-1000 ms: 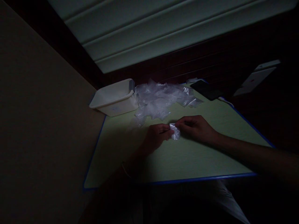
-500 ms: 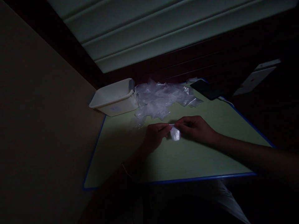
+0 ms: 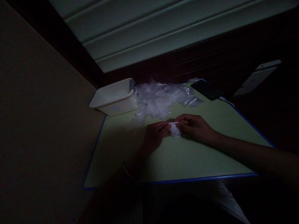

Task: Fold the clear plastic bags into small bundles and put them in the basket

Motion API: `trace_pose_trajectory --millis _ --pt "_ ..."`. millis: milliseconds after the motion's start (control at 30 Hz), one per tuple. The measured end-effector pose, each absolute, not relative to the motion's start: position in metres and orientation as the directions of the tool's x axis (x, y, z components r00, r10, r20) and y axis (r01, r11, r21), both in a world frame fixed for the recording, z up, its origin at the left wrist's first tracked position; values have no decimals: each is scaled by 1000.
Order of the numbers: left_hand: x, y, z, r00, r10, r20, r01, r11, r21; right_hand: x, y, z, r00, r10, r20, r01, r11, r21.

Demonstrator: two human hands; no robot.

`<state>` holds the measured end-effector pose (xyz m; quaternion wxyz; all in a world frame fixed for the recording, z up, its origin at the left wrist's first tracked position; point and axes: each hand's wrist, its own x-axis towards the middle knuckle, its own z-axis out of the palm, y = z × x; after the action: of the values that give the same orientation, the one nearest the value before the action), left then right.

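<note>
A small clear plastic bag (image 3: 175,131) hangs between my two hands over the middle of the table, its top edge level and showing as a thin bright line. My left hand (image 3: 156,134) pinches the left end of that edge between thumb and finger. At the right end, my right hand (image 3: 195,127) grips the same edge with its fingers closed. Just beyond the hands lies a loose pile of clear plastic bags (image 3: 156,101). The scene is dim, so the bag's contents, if any, cannot be made out.
A white plastic bin (image 3: 114,105) stands at the table's back left, by the wall. Toward the back right lies a dark phone (image 3: 206,89) with a white cable (image 3: 226,100). The green table (image 3: 193,161) has a blue rim. A white box (image 3: 255,81) is farther right.
The small bag's top edge has moved slightly up, and its bright reflection has faded. My right hand has shifted up a little; both hands keep their hold.
</note>
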<state>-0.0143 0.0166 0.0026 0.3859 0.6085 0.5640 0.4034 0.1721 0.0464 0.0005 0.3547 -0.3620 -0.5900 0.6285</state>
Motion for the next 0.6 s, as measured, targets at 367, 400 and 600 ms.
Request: trace_pose_trajectory --millis 367,400,600 --pt "-19 17 3 75 995 68 350 -91 932 174 47 4 -484 874 -38 -63 -78 -995" --pt "-19 17 4 80 995 66 358 -91 929 174 47 4 -484 875 -30 -60 -67 -996" --pt "-19 17 10 112 991 68 341 -102 935 177 46 7 -489 871 56 -35 44 -998"
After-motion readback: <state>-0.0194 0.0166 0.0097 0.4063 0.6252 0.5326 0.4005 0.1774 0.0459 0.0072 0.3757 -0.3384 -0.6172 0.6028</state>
